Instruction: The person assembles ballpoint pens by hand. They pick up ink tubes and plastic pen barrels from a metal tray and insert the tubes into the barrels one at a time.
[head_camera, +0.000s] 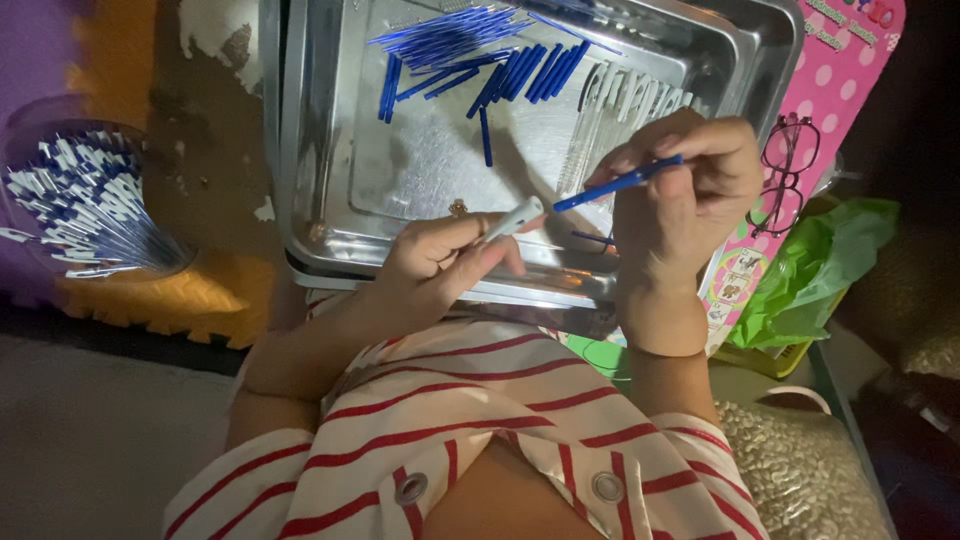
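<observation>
The head camera looks down over a red-striped white shirt (450, 440) to both hands, which hover at the near rim of a shallow steel tray (330, 200). The left hand (440, 265) is clenched round a pale pen barrel (515, 218), whose tip points up and to the right. The right hand (685, 190) pinches a thin blue refill (615, 184) between fingertips and thumb, its free end aimed at the barrel's mouth, just apart from it.

Both parts look very light. The refill seems slender and a little bendable, so a hold close to the leading end would likely keep it from flexing; the barrel looks stiff, smooth and somewhat slippery, best gripped round its middle.

Inside the tray lie a heap of loose blue refills (470, 50) and a row of clear barrels (620, 105). To the left a round tub of finished pens (85, 205) stands on orange foam floor mat (170, 300). To the right are a pink dotted board (850, 70), spectacles (790, 165) and a green plastic bag (820, 265). The room is dim.
</observation>
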